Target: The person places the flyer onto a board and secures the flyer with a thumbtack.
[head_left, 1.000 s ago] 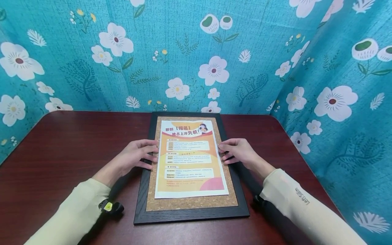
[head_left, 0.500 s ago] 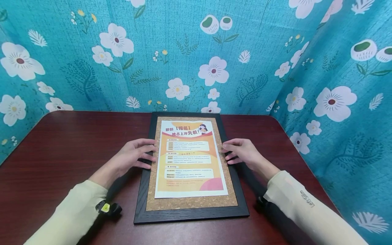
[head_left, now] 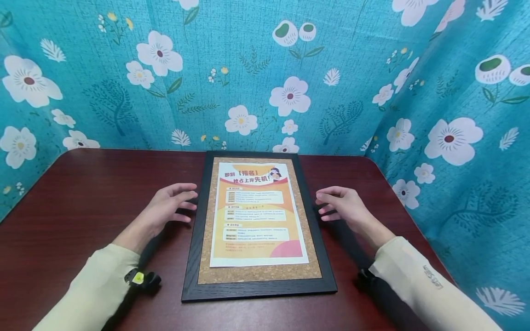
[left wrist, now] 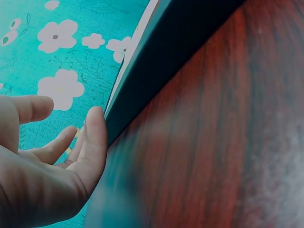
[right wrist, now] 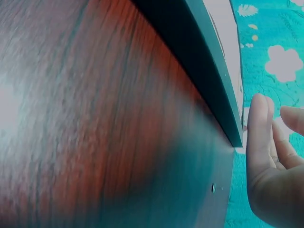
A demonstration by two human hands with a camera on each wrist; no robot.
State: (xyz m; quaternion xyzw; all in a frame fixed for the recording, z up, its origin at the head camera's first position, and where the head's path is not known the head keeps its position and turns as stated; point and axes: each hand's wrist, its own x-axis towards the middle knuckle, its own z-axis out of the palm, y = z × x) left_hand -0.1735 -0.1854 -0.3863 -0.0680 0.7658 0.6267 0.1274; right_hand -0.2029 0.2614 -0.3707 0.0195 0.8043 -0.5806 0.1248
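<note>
A black-framed cork board (head_left: 260, 276) lies flat on the table, with a printed poster (head_left: 256, 216) in yellow, orange and pink lying on its cork. The poster sits within the frame, cork showing on every side. My left hand (head_left: 167, 209), fingers loosely bent and holding nothing, hovers just off the frame's left edge. On the other side my right hand (head_left: 343, 209) hangs just beyond the frame's right edge, likewise holding nothing. Both wrist views show the frame's dark side (left wrist: 142, 71) close to the relaxed fingers.
The dark red-brown wooden table (head_left: 99, 193) spreads out on both sides of the board. A blue curtain (head_left: 198, 73) with white flowers hangs behind the far edge and along the right side.
Both hands have drawn back from the poster's side edges, the left one leftward and the right one rightward, past the frame. Poster and board have stayed in place.
</note>
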